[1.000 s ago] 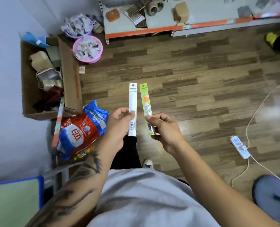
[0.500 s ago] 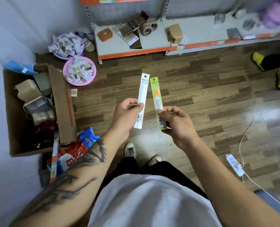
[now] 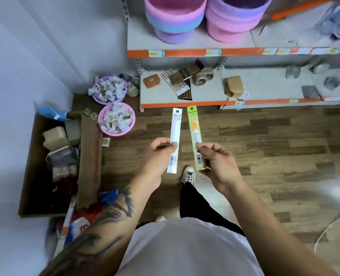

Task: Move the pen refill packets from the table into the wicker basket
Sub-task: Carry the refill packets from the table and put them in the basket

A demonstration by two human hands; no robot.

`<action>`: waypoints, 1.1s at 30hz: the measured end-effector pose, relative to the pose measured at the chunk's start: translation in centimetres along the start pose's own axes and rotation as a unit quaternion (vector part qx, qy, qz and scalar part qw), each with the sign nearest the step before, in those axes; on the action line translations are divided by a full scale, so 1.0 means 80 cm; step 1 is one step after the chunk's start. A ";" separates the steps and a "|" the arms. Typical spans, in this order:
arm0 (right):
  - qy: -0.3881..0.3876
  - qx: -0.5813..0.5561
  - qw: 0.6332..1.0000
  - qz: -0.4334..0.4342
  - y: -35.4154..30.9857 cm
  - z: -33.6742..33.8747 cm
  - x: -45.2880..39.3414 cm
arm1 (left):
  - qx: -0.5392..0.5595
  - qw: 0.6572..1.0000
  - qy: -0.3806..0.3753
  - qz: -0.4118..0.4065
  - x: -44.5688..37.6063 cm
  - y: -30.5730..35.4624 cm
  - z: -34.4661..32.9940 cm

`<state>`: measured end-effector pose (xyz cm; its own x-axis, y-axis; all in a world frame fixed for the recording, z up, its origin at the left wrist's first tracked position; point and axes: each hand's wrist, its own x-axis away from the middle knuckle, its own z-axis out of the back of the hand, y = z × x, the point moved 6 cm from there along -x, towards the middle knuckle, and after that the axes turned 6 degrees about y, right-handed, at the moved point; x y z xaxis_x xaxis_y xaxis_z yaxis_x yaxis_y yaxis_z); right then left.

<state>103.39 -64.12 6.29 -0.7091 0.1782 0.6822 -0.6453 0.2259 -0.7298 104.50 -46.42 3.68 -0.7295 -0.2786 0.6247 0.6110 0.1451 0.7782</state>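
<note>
The left hand (image 3: 157,154) pinches a white pen refill packet (image 3: 174,140) near its lower end, thumb on the face of the packet and fingers curled behind it, so that the packet stands nearly upright above the knuckles. Just to its right, and apart from it, the right hand (image 3: 217,162) grips a green pen refill packet (image 3: 195,136) the same way, low on the strip, with the long end pointing away from the person. The two packets stand side by side, close but not touching, over a wooden floor (image 3: 264,146). Beyond the fingertips stands a shelf unit (image 3: 205,52) with orange edges. To the left of the left hand lie a pink bowl (image 3: 116,121) of small wrapped pieces and an open cardboard box (image 3: 89,156). Below the hands a sneaker (image 3: 189,175) shows.
</note>
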 end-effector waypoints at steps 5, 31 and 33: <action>-0.049 -0.012 0.998 0.037 -0.098 -0.012 -0.065 | 0.022 0.999 0.011 -0.031 -0.045 0.089 -0.066; -0.104 -0.025 0.885 0.453 -0.632 -0.236 -0.126 | 0.155 0.895 -0.051 -0.416 -0.163 0.663 -0.104; -0.091 -0.028 0.859 0.503 -0.685 -0.257 -0.112 | 0.180 0.871 -0.082 -0.451 -0.153 0.720 -0.096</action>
<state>150.95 -58.44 41.12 -0.9361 0.1593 -0.3134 0.3301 0.0916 -0.9395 151.01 -41.93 40.34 -0.9148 -0.2981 -0.2724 -0.3466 0.2335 0.9085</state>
